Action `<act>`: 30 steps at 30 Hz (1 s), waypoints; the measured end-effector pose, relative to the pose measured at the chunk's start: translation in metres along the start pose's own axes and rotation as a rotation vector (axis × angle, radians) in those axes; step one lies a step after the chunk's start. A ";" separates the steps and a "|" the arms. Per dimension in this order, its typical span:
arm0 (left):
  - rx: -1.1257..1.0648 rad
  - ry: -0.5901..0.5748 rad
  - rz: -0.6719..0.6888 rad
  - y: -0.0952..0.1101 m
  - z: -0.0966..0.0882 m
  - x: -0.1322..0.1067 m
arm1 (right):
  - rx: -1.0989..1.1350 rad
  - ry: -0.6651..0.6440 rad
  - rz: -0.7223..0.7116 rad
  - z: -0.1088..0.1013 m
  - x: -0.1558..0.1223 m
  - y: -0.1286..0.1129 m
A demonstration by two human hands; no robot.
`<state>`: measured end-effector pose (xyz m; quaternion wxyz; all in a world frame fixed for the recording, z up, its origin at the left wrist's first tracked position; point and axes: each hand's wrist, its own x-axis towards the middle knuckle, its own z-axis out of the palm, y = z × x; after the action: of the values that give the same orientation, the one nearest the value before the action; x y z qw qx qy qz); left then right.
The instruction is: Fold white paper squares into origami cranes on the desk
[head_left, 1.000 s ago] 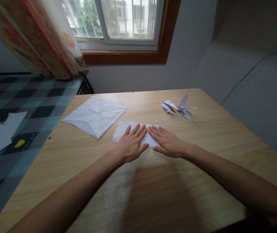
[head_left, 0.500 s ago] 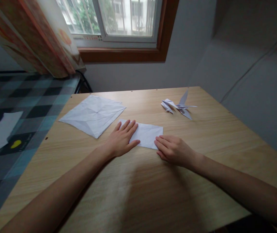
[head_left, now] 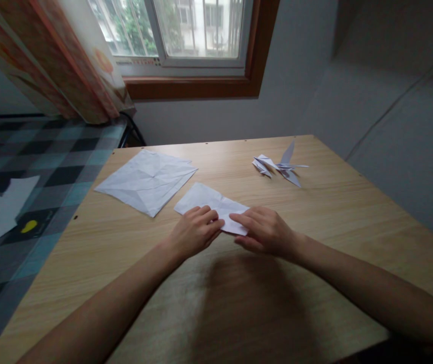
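A white sheet folded into a narrow rectangle (head_left: 207, 199) lies at an angle on the wooden table (head_left: 315, 222). My left hand (head_left: 195, 231) has its fingers curled and pinches the paper's near edge. My right hand (head_left: 265, 230) grips the near right corner of the same paper, fingers bent over it. Both hands sit side by side at the middle of the table.
A creased, unfolded white square (head_left: 146, 179) lies at the back left of the table. A folded paper crane (head_left: 280, 167) stands at the back right. A checked bedcover (head_left: 22, 172) with a white sheet on it borders the table's left side; a window and curtain are behind.
Both hands went from lying flat on the folded paper to pinching its near edge. The paper has turned and now lies at an angle.
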<state>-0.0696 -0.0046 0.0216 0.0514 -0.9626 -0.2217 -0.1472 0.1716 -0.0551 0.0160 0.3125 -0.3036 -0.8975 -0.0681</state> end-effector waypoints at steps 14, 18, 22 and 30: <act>-0.090 0.059 -0.310 -0.003 0.007 0.003 | 0.018 -0.036 0.339 0.021 0.003 0.023; -0.109 -0.140 -0.146 -0.008 0.008 0.005 | -0.057 -0.142 0.016 0.014 -0.003 0.025; -0.141 -0.272 -0.139 -0.010 0.005 0.004 | -0.126 -0.197 -0.080 -0.002 -0.009 0.023; -0.126 -0.254 -0.116 -0.012 0.004 0.004 | -0.266 -0.283 -0.150 -0.008 -0.004 0.021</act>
<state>-0.0704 0.0080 0.0191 -0.0459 -0.9604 -0.2718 -0.0407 0.1913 -0.0427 0.0186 0.1342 -0.2809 -0.9357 -0.1659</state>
